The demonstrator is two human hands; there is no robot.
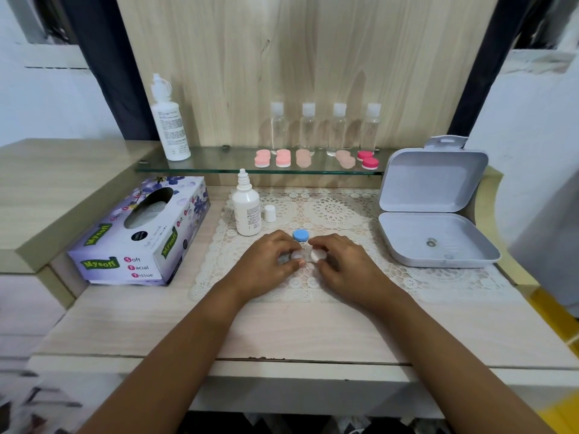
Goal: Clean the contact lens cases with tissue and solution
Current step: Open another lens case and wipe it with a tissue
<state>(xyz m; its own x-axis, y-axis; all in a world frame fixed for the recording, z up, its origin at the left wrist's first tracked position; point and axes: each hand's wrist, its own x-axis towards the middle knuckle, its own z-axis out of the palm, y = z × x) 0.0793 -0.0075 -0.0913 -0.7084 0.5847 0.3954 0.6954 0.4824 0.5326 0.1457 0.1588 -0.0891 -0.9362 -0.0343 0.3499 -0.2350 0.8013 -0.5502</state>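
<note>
A white contact lens case [308, 255] lies on the lace mat [341, 211] at the table's middle. My left hand [269, 261] holds its left well between thumb and fingers. My right hand [341, 261] pinches the white cap on its right well. A blue cap [300, 235] lies just behind the hands. The small solution bottle [246, 208] stands uncapped at the mat's back left, its white cap [269, 213] beside it. A tissue box [144, 236] lies to the left.
An open grey plastic box [435, 214] sits at the right. A glass shelf [219, 166] at the back carries a tall white bottle [167, 123], several clear bottles [308, 128] and several pink lens cases [283, 158].
</note>
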